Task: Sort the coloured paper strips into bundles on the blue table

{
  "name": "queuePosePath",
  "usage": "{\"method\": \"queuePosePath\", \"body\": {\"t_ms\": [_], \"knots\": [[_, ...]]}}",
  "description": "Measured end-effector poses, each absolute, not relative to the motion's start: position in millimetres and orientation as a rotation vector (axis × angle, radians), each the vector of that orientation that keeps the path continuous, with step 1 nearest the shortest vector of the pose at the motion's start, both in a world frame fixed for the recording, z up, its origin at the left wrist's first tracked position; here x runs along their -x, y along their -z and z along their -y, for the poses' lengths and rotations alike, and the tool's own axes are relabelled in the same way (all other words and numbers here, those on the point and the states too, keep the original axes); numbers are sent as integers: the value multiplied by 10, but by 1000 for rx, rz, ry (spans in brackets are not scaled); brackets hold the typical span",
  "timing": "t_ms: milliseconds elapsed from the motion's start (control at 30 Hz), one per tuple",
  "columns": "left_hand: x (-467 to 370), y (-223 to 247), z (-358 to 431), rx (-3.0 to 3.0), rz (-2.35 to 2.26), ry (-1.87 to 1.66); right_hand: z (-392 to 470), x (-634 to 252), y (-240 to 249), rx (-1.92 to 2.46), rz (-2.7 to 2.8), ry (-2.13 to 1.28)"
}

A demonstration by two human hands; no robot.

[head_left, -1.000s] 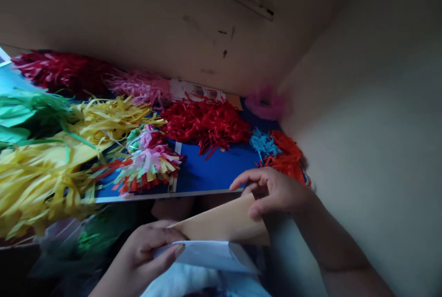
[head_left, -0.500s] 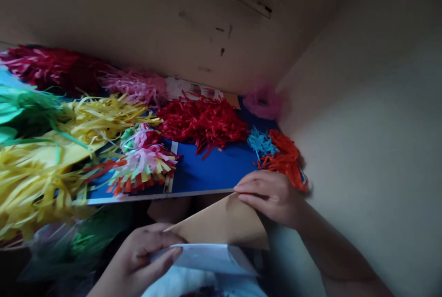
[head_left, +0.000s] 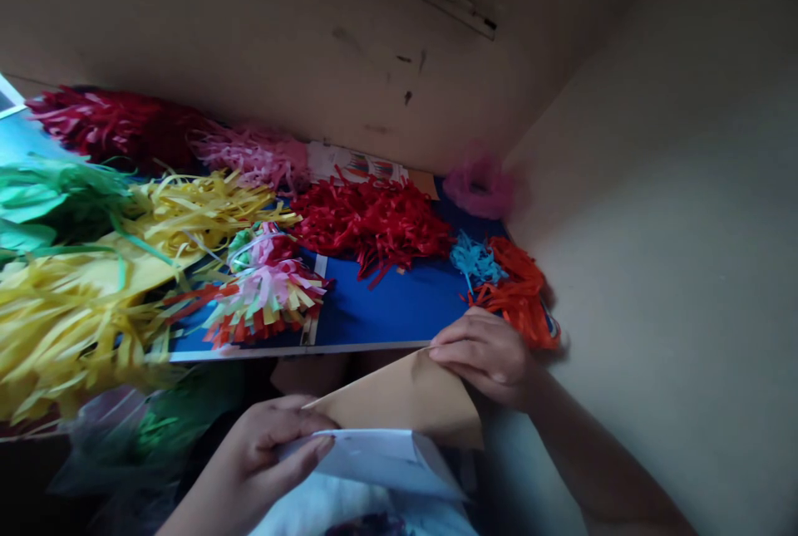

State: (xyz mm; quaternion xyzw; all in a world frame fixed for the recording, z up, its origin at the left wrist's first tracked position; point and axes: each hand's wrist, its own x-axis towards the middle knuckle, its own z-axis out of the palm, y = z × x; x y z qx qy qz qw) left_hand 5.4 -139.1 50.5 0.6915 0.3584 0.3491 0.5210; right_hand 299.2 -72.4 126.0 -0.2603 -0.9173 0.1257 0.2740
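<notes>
Between my hands, in front of the table edge, is a folded sheet of paper, brown [head_left: 399,399] on one side, with a white flap [head_left: 380,454] below it. My left hand [head_left: 268,445] pinches its left end, thumb on the white part and fingers on the brown. At the upper right corner, my right hand [head_left: 486,353] grips the brown paper between thumb and fingers. Whether the brown and white parts are one piece I cannot tell. Near my right hand, on the table, lie orange paper strips [head_left: 517,295] and a small blue bunch [head_left: 477,260].
The blue table [head_left: 386,312] bears red strips [head_left: 374,220], yellow strips [head_left: 68,328], green strips [head_left: 56,195], pink strips [head_left: 253,158] and a multicoloured fringed bundle [head_left: 268,287]. A pink mesh [head_left: 477,187] sits by the right wall [head_left: 673,228]. Below hangs a plastic bag [head_left: 143,436] with green bits.
The view has shifted slightly, so the table and its strips appear a little further right. Both hands keep hold of the paper, its position nearly the same.
</notes>
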Motion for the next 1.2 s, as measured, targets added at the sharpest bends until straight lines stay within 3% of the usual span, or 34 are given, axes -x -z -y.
{"method": "queuePosePath", "body": {"t_ms": [133, 267, 500, 967, 1200], "knots": [[-75, -498, 1373, -1642, -973, -882, 759, -3048, -1254, 865, 2269, -521], [-136, -485, 1335, -1553, -1296, -1043, 1098, -2924, -1212, 977, 1583, -766], [-339, -429, 1369, -1374, -1538, -1150, 1476, -2015, -588, 1192, 1237, -1152], [-452, -389, 1429, -1429, -1560, -1183, 1332, -1871, -441, 1409, 1397, -851], [-407, -365, 1447, -1379, -1547, -1181, 1263, -1974, -393, 1495, 1573, -532]]}}
